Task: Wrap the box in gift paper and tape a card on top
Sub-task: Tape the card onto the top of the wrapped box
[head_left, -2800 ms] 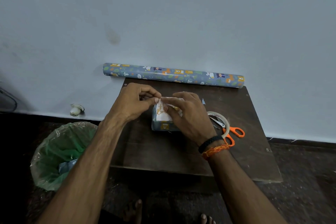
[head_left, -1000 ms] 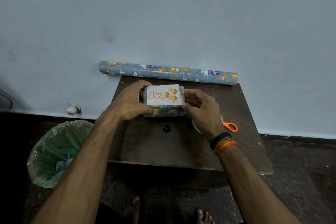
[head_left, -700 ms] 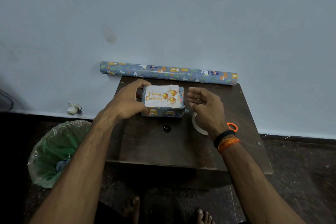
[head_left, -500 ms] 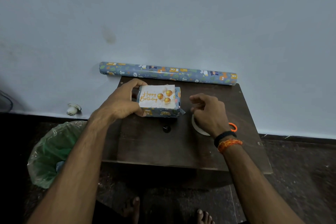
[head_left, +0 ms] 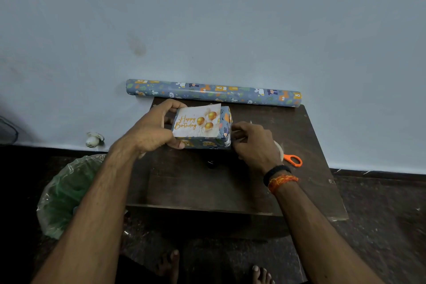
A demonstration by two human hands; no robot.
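Note:
The box (head_left: 207, 143), wrapped in blue animal-print paper, sits on the dark wooden table (head_left: 207, 187). A white "Happy Birthday" card (head_left: 196, 122) with gold balloons lies on its top. My left hand (head_left: 154, 129) grips the box's left end, thumb at the front edge and fingers over the back. My right hand (head_left: 253, 143) is at the box's right end with its fingers curled against the paper there. The tape roll (head_left: 280, 148) shows partly behind my right hand.
A roll of the same gift paper (head_left: 214, 92) lies along the wall at the table's back edge. Orange-handled scissors (head_left: 292, 160) lie right of my right wrist. A green-lined bin (head_left: 66, 193) stands left of the table. My bare feet are below.
My hands stopped pressing the card and the box was turned flat, card up. My right hand let go, dipped toward the tape roll, and is now back at the box's right end.

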